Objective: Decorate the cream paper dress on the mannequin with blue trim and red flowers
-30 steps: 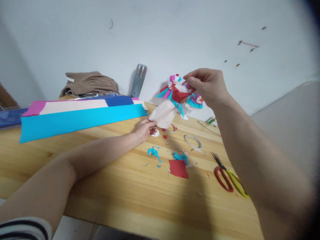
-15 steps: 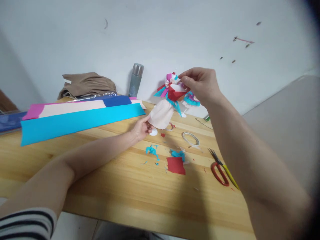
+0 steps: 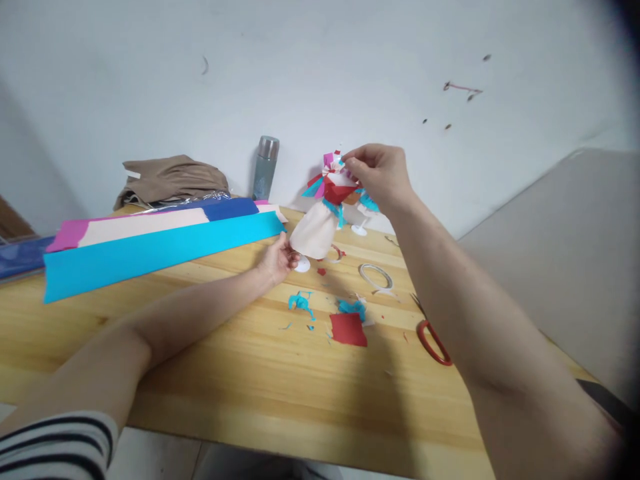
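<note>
A paper doll stands near the wall, tilted slightly. It has a cream skirt, red top, and teal, purple and red strips about its upper part. My left hand is closed at the skirt's lower left edge, beside a white round base. Level with the doll's head, my right hand makes a pinch, fingertips close to a small teal bit. Whatever lies between those fingertips is too small to make out. Partly behind my right hand is a second teal paper piece above another white base.
Rolls of tape, a red paper square, teal scraps and red-handled scissors lie on the wooden table. To the left are long sheets of crepe paper, brown cloth and a flask.
The whole view has shifted a little, so most things sit further left. Both hands keep their places at the doll. My right forearm now covers more of the scissors.
</note>
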`<state>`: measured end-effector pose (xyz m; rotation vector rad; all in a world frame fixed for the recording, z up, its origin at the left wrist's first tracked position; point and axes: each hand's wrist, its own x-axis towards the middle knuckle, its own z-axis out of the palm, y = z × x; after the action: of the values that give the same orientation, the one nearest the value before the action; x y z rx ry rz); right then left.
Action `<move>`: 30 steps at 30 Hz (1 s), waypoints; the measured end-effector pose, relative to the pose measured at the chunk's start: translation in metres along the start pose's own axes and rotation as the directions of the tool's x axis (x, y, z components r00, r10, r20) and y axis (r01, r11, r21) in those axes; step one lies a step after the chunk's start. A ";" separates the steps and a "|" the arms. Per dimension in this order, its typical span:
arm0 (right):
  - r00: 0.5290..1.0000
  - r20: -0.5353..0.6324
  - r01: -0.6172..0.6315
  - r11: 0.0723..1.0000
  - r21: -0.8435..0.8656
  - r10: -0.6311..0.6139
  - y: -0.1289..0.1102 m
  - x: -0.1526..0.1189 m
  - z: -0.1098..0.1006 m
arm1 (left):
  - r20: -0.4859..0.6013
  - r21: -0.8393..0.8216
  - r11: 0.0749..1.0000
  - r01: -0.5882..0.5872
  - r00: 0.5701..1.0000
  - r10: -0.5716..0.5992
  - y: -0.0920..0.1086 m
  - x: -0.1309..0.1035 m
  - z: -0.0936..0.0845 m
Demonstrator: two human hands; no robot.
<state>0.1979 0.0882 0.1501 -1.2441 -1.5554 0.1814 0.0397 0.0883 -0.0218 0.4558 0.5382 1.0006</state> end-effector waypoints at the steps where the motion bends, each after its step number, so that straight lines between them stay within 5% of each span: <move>1: 1.000 0.001 -0.008 1.000 -0.005 0.008 -0.001 0.000 0.000 | -0.001 0.009 1.000 0.004 1.000 -0.004 -0.001 0.000 -0.001; 10: 1.000 0.008 0.031 0.995 -0.095 -0.030 0.001 0.003 0.003 | 0.122 0.156 0.988 -0.012 0.993 -0.007 -0.007 0.002 -0.008; 21: 0.999 0.044 0.035 0.964 -0.265 -0.025 -0.015 0.003 0.001 | -0.056 0.077 0.995 0.067 0.996 -0.063 -0.004 0.006 -0.003; 30: 0.997 -0.016 0.062 0.919 -0.390 -0.074 -0.020 0.009 0.004 | 0.018 0.108 0.992 0.060 0.998 -0.062 -0.005 0.015 -0.012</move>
<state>0.1841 0.0883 0.1674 -1.4881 -1.6562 -0.2035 0.0421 0.0999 -0.0376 0.5424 0.5856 0.9099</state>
